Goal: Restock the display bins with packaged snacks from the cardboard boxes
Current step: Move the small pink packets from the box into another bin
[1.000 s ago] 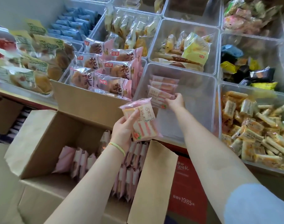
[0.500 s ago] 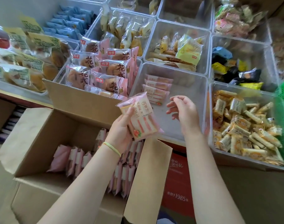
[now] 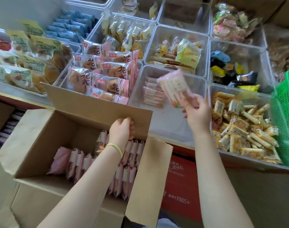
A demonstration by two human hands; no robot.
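Head view | right hand (image 3: 198, 114) grip pinches snack pack (image 3: 174, 87), long axis tilted up-left | left hand (image 3: 121, 129) fingers curled, empty

pink-and-white striped snack pack (image 3: 173, 87), plain brown cardboard box (image 3: 97, 109), bright green mesh basket (image 3: 286, 112), blue packets (image 3: 70, 28) in the back-left bin, red carton (image 3: 180, 183) with white print

Green-yellow band (image 3: 115, 148) on left wrist

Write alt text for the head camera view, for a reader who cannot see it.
A person's right hand holds a pink-and-white snack packet over a nearly empty clear bin, while the left hand reaches into an open cardboard box of matching packets. Other clear bins of assorted snacks surround them.
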